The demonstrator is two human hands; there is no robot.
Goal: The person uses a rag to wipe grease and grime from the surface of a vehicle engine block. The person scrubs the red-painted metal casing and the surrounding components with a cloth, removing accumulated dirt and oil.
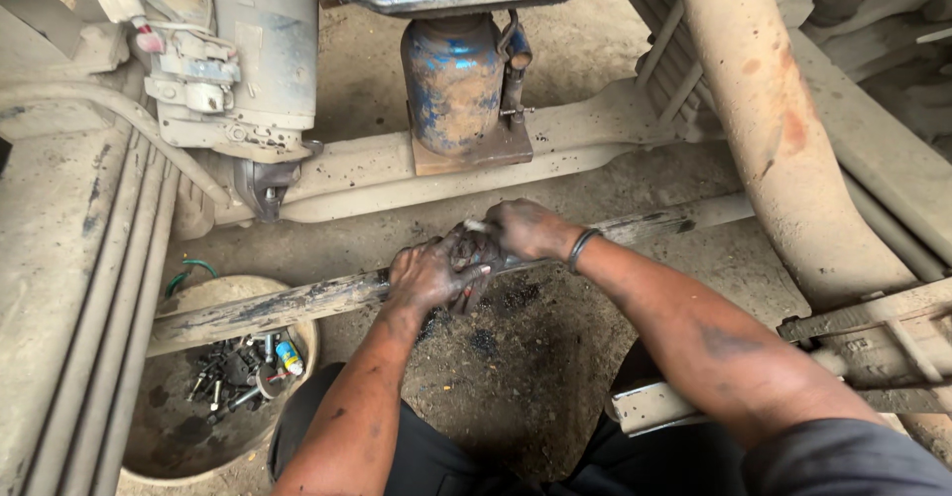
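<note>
A long grimy rod [297, 303] is clasped by the left hand [428, 276], fingers curled tightly over it, and by the right hand [523, 228], closed just beside. Both forearms are angled inward. The rod is stretched across the dirt floor [516, 367], over a basin [188, 436] of bolts [233, 372], below a blue jack [454, 84].

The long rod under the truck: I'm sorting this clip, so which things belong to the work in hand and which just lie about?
In hand:
left hand and right hand, both closed on the greasy rod.

Lying about:
blue jack
basin of bolts
big pipe
leaf springs
</note>
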